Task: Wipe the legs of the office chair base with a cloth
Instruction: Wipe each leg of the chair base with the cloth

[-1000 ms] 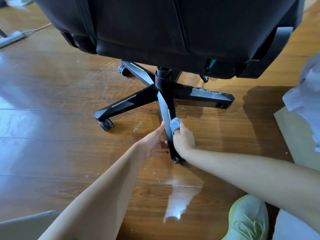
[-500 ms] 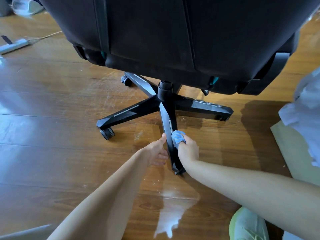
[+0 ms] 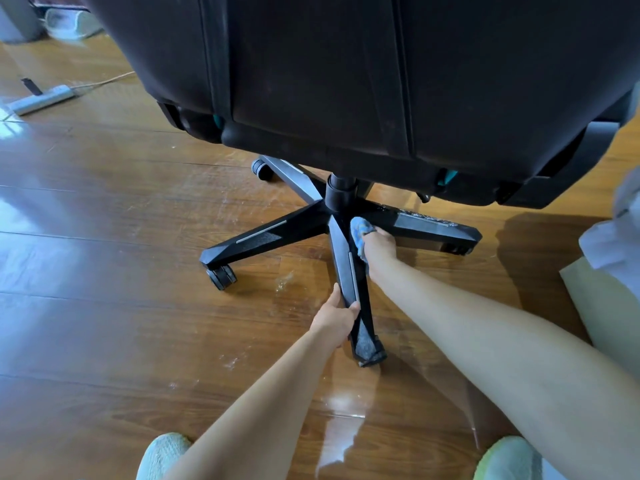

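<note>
A black office chair stands on a wooden floor, its five-legged base spreading from a central column. The near leg points toward me. My left hand grips this leg near its outer end, thumb on the left side and fingers over the edge. My right hand holds a blue cloth pressed against the right side of the same leg, close to the hub. A right-hand leg runs behind my right hand.
The chair's big dark seat back overhangs the base. A power strip with a cord lies far left. A pale board and white plastic sit at the right. My shoes show at the bottom edge.
My right hand has slid the cloth up the near leg from its middle to the hub. My left hand has shifted down and closed on the leg's outer part.
</note>
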